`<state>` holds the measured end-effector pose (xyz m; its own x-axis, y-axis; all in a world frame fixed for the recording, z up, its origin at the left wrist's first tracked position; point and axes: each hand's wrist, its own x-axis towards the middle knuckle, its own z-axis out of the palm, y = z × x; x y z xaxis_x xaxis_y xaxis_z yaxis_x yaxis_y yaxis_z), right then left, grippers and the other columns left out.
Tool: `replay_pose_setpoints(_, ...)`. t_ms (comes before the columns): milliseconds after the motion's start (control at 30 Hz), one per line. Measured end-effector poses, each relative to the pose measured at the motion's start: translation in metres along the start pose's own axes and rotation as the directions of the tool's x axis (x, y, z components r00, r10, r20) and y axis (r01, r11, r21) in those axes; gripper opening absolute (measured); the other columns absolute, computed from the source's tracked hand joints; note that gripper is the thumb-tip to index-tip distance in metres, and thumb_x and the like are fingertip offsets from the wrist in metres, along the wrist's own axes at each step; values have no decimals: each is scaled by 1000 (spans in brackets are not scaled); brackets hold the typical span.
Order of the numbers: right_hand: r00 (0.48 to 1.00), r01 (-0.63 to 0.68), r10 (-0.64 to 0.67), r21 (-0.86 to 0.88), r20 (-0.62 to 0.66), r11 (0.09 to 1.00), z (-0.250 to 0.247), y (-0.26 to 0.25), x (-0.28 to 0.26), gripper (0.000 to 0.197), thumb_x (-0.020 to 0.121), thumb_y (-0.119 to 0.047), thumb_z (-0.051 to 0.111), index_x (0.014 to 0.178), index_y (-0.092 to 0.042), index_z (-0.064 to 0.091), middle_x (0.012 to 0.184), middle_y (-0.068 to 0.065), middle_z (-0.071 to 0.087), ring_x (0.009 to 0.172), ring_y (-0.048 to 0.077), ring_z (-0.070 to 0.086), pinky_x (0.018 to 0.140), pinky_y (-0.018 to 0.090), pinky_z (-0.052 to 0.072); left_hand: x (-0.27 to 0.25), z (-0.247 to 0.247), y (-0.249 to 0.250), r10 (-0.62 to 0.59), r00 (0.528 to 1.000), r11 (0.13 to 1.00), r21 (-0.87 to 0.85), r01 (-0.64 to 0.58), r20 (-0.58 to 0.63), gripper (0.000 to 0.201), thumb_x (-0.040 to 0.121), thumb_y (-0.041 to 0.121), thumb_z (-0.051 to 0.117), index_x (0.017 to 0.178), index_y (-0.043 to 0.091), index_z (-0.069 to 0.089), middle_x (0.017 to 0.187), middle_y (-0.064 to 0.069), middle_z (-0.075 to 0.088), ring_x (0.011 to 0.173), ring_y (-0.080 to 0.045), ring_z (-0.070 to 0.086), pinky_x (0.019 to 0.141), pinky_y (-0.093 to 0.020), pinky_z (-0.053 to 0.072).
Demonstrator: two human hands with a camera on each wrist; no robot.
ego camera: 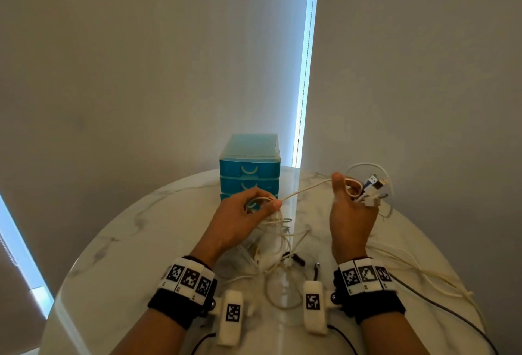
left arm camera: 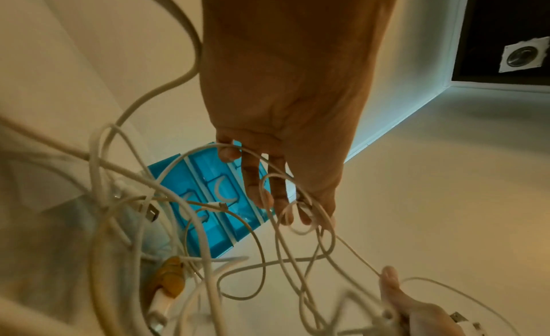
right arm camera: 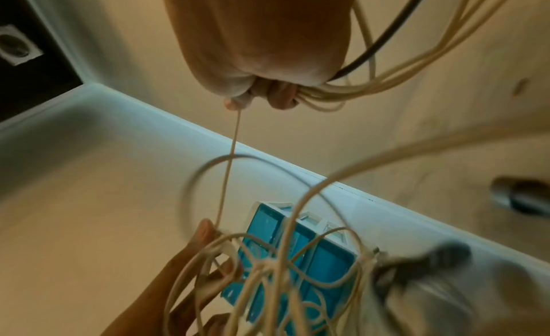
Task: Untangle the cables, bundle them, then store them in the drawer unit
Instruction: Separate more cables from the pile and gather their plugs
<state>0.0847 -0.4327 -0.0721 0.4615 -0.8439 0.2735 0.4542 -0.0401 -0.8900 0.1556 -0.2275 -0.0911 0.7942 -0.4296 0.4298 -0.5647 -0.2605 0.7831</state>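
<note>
A tangle of white cables hangs between my hands and spreads on the round marble table. My left hand is raised in front of the blue drawer unit, its fingers curled round several cable loops. My right hand is lifted at the right and grips a bunch of cable ends with USB plugs. One taut cable runs from my left thumb to my right thumb. The drawers of the unit are closed.
More white cable and a black cable trail over the table's right side. Small black connectors lie among the loops near me. Grey blinds hang behind the table, with a bright gap between them.
</note>
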Motion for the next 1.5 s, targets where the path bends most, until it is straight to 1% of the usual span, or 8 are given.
replay_pose_setpoints(333,987,-75,87,86,-138,993,-7,28,15,38,93,-40,81,120,-17,70,98,-5,74,87,2,68,77,18,50,-2,-4,10,66,984,993,-86,-81,-168,14,100,40,71,109,33,78,106,19,77,84,5,62,73,-8,46)
replay_pose_setpoints(467,984,-109,120,89,-135,990,-7,36,21,32,92,-44,81,108,-17,73,93,-3,74,85,16,70,89,40,60,3,-6,0,24,967,996,-76,-44,-252,7,101,32,72,104,34,77,104,20,77,85,4,65,74,-10,48)
replay_pose_setpoints(633,949,-202,249,231,-196,952,-22,39,35,29,94,-41,79,104,-16,71,71,-3,59,51,11,48,49,29,43,3,-22,-17,-80,935,991,77,113,-345,12,100,27,72,94,38,74,105,14,72,91,1,65,85,-33,55)
replay_pose_setpoints(867,976,-210,216,236,2,949,-8,41,18,105,56,-83,88,135,-18,65,102,-4,60,91,18,55,75,30,43,9,-20,19,-227,957,867,412,282,-179,34,102,41,66,135,45,58,157,5,46,148,-26,32,119,-53,24)
replay_pose_setpoints(1033,965,-212,187,132,185,968,-2,33,10,67,67,-74,87,106,-23,69,83,-6,65,76,13,58,75,33,48,14,7,76,-65,979,969,245,16,194,56,89,78,53,129,41,65,122,24,68,113,8,61,98,-22,49)
replay_pose_setpoints(1167,932,-246,200,122,302,962,-8,21,4,61,73,-64,87,105,-15,69,66,0,51,54,11,43,50,27,37,24,24,89,-7,941,933,340,-115,338,38,102,62,55,114,30,72,91,15,79,85,2,73,86,-25,60)
replay_pose_setpoints(1333,864,-378,308,109,398,919,-28,12,14,34,88,-38,86,111,-14,78,56,-4,37,45,10,27,42,25,25,42,-21,87,-37,998,995,90,42,-50,32,110,34,55,92,16,75,63,4,65,53,-11,57,54,-24,48)
replay_pose_setpoints(1500,879,-468,403,299,256,831,-46,6,30,20,92,-29,81,85,-15,69,53,-8,38,40,8,27,37,23,22,54,-111,93,-271,880,960,-182,215,-391,29,111,22,51,104,3,72,72,-4,58,48,-12,44,43,-20,37)
